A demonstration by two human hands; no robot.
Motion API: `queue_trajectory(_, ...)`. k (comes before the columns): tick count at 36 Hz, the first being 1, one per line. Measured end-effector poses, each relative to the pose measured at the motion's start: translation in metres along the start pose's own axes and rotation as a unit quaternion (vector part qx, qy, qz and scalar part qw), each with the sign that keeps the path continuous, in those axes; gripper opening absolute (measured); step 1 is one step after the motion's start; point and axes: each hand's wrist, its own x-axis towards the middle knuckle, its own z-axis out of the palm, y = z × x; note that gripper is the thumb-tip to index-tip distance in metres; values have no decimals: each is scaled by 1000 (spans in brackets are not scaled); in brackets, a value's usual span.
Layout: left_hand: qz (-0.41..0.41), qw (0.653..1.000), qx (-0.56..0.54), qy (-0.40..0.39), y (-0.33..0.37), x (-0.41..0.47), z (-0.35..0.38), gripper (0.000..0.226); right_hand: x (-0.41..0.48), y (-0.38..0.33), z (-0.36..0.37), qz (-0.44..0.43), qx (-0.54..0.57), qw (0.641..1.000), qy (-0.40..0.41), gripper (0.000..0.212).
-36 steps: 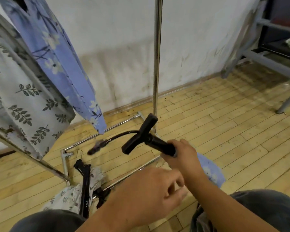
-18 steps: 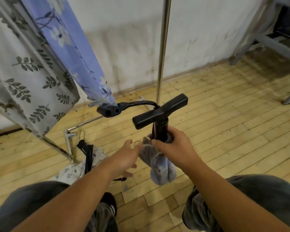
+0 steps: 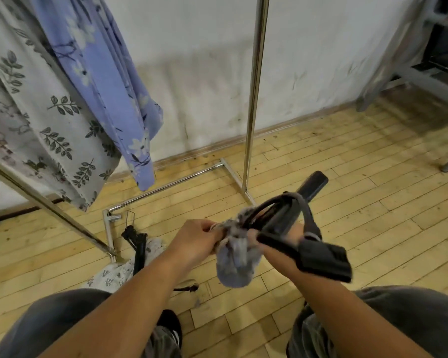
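Black pump [image 3: 279,223] has tilted; left hand [image 3: 197,239] now pinches blue cloth [image 3: 234,262], right hand [image 3: 272,250] fingers wrap the pump.

Two hands [image 3: 195,240] [image 3: 272,250], one black pump [image 3: 279,226], one blue pouch [image 3: 234,262], two hanging garments [image 3: 44,112] [image 3: 106,81], one rack [image 3: 254,86].

Matt black plastic pump [image 3: 290,223], fuzzy cloth [image 3: 234,262]

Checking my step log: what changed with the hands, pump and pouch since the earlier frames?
The left hand, open and reaching half a second ago, now pinches the gathered top of the blue pouch. The hose has swung across the pump from left to right, so its nozzle head hangs by the right wrist. The right hand grips the pump as before; the hanging garments stayed put.
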Motion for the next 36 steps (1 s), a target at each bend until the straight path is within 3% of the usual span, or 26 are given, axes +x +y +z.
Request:
queue_trajectory(3,5,997,-75,15,6,-2,-6,18,6,-6,0,15,-27,1000,-4,27)
queue_trajectory(6,30,995,-97,10,12,1,-11,17,1,-3,2,-36,-112,993,-6,17)
queue_trajectory(8,57,993,-103,-21,18,-3,-13,17,4,3,5,-23,-123,992,-2,11)
queue_trajectory(12,80,981,-150,-93,24,-7,-12,19,7,0,6,-1,-167,986,-6,22)
queue_trajectory(20,52,954,-269,-121,17,-11,-7,16,7,-2,6,57,41,997,-34,16)
queue_trajectory(27,69,949,-277,-131,16,-11,-2,18,5,-13,3,10,140,989,-48,31)
queue_trajectory(33,50,961,-261,-82,17,-2,-2,9,3,-20,6,-21,239,970,-38,11)
queue_trajectory(36,70,976,-203,-24,13,4,-6,5,4,-23,3,-27,263,964,-10,4)
